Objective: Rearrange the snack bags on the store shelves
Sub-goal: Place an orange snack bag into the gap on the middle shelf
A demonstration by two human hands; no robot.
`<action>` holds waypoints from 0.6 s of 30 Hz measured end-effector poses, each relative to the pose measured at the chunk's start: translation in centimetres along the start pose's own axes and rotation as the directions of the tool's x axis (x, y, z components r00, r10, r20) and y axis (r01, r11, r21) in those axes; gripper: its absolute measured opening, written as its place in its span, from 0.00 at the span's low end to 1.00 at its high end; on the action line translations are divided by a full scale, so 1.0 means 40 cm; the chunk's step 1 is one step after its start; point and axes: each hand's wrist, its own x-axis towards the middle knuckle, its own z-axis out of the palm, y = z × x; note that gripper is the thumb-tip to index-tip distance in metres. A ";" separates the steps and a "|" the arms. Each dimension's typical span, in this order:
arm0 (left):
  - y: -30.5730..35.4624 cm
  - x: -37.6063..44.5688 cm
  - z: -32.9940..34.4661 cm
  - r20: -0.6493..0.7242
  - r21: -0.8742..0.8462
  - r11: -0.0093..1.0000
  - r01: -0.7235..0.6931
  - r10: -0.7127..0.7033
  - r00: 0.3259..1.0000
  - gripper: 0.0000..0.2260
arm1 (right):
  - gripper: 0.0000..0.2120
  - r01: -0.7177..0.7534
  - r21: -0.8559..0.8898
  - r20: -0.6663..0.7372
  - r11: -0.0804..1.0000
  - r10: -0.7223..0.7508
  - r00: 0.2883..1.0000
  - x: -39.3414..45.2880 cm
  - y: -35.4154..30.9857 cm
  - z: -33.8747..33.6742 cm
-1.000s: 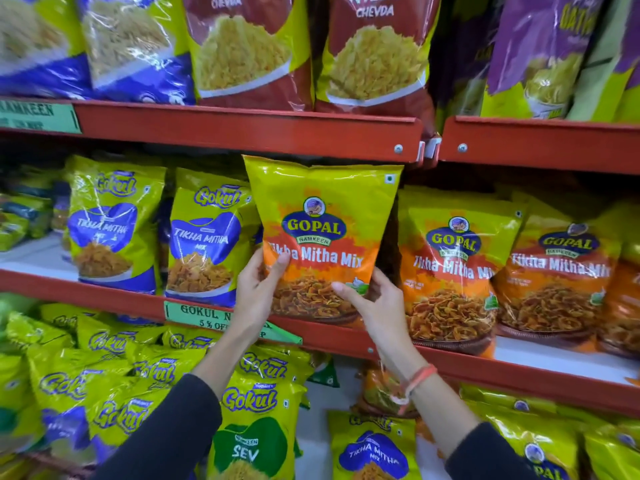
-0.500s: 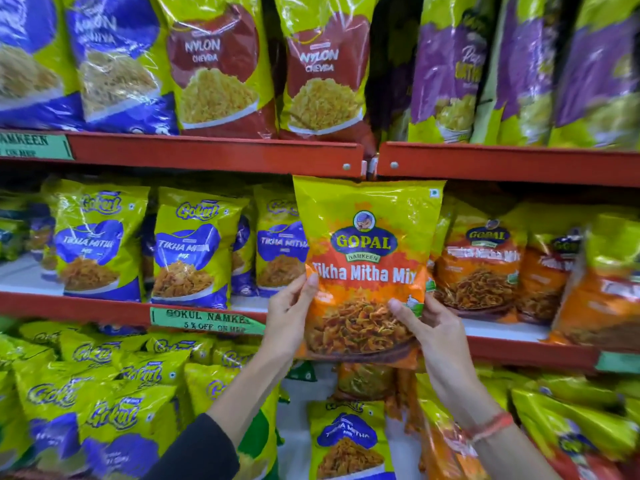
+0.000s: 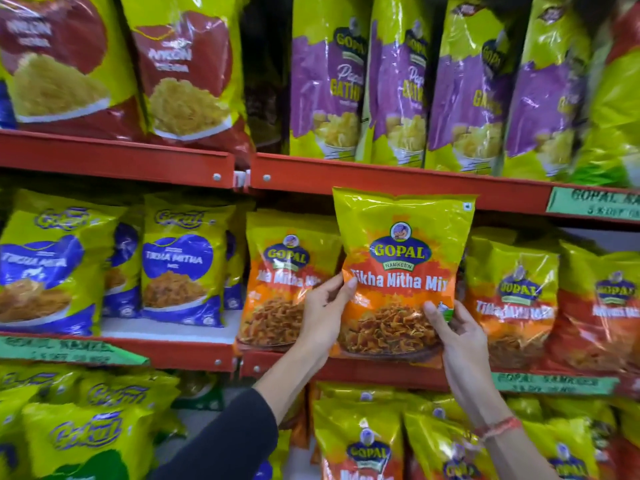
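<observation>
Red metal store shelves (image 3: 346, 176) fill the view, three tiers visible, packed with snack bags. Top tier: red Nylon Chevda bags (image 3: 187, 74) at left, purple Gathiya bags (image 3: 325, 81) at right. Middle tier: blue-and-yellow Tikha Mitha bags (image 3: 180, 265) at left, orange Gopal Tikha Mitha Mix bags (image 3: 509, 296) from centre to right. Bottom tier: yellow-green bags (image 3: 86, 434) left, more Gopal bags (image 3: 360, 445) right. Green price labels (image 3: 592, 204) on the shelf edges, text blurry.

Held bag (image 3: 401, 271), yellow-orange Gopal Tikha Mitha Mix, upright, front facing camera, in front of the middle tier, between two same-type bags; its top overlaps the upper shelf edge, its bottom is level with the middle shelf edge. Cannot tell if it rests on the shelf.

Left hand (image 3: 322, 313) clasps the bag's lower left edge, thumb on the front, fingers behind; black sleeve (image 3: 225, 441) on that arm. Right hand (image 3: 457, 330) clasps the lower right corner, thumb on the front, fingers wrapped behind; red thread bracelet (image 3: 498, 426) on the wrist. The neighbouring orange bag (image 3: 284, 282) stands just left of the held bag, partly behind the left hand.
</observation>
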 end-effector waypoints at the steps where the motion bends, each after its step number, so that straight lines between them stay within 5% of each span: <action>1: -0.011 0.012 0.013 -0.015 -0.004 1.000 -0.001 0.000 1.000 0.09 | 0.30 -0.008 -0.019 0.015 1.000 0.008 1.000 0.018 0.008 -0.012; 4: -0.043 0.047 0.060 -0.080 0.013 1.000 -0.024 0.025 0.997 0.13 | 0.20 -0.016 -0.088 0.030 0.996 0.019 0.999 0.074 0.038 -0.043; 9: -0.116 0.057 0.059 -0.160 0.066 0.997 0.051 -0.040 0.986 0.20 | 0.39 -0.087 -0.091 0.050 0.992 0.092 0.994 0.104 0.136 -0.050; 14: -0.126 0.056 0.062 -0.156 0.128 0.987 0.100 -0.080 0.984 0.24 | 0.12 -0.076 -0.168 0.026 0.983 0.081 0.996 0.107 0.146 -0.035; 18: -0.116 0.030 0.038 -0.106 0.171 0.979 0.109 -0.092 0.990 0.22 | 0.21 -0.033 -0.233 -0.050 0.972 0.022 0.999 0.071 0.127 -0.014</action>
